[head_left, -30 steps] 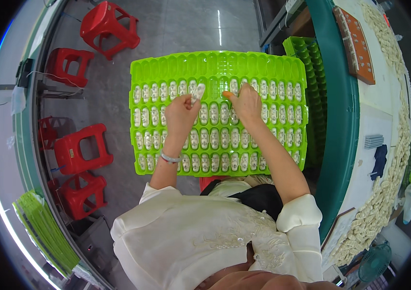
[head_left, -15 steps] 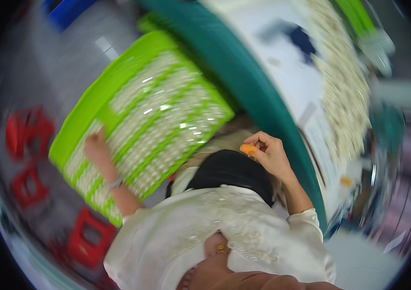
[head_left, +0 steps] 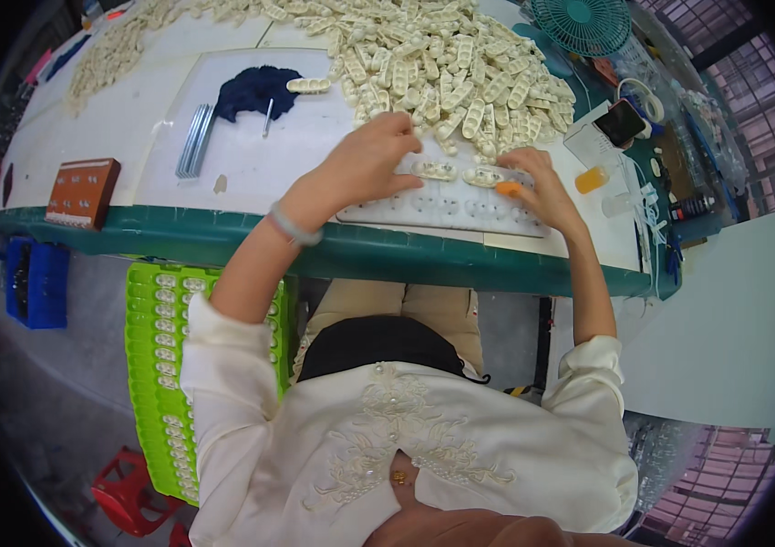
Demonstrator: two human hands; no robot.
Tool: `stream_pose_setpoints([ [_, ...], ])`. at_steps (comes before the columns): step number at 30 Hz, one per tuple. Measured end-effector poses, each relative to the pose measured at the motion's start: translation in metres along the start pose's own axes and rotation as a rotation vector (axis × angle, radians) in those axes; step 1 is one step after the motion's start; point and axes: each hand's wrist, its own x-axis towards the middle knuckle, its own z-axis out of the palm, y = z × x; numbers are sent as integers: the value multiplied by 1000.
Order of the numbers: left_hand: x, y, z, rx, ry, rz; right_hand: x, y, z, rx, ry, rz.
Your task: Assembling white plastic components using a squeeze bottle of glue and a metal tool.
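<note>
My left hand [head_left: 371, 157] is over the table, its thumb stretched away from the curled fingers and nothing gripped. Just right of its fingertips lies a cream pod-shaped piece [head_left: 435, 170] with rounded bumps. A second cream pod-shaped piece [head_left: 480, 177] has its right end between the thumb and fingers of my right hand [head_left: 541, 190]. An orange cover or piece [head_left: 509, 189] sits at that hand's thumb tip; which of these it is, I cannot tell. Beneath both hands is a white plate [head_left: 383, 211] with several small fittings along it.
A large heap of cream pieces [head_left: 460, 68] lies beyond my hands. Dark blue cloth [head_left: 258, 93], metal rods [head_left: 194, 141] and a brown block [head_left: 83, 193] are to the left. An orange-yellow jar [head_left: 591, 180] stands right. A green tray [head_left: 146, 365] of pieces is below the table edge.
My view has turned from the green tray to the table. My left hand has left the tray's pieces, and both hands are now over the white plate. The orange thing stays at my right hand.
</note>
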Motion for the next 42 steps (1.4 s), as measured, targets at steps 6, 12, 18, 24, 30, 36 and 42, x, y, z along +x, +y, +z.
stream_pose_setpoints([
  [6, 40, -12, 27, 42, -386, -34, 13, 6, 14, 54, -74, -173],
  [12, -15, -12, -43, -143, 48, -170, -13, -34, -2, 372, 423, 35],
  [18, -253, 55, -79, -473, 824, -919, -13, -193, 100, 733, -272, -137],
  [24, -437, 198, -36, -364, 1225, -1662, 9, -351, 268, 610, -813, -435],
  [30, -496, 239, -13, -281, 1599, -1755, -34, -470, 375, 535, -733, -638],
  [36, -510, 199, -33, 318, 1332, -1911, -42, -512, 396, 231, -762, -621],
  [42, -502, 140, -43, 531, 1083, -1968, -33, -485, 358, 271, -933, -580],
])
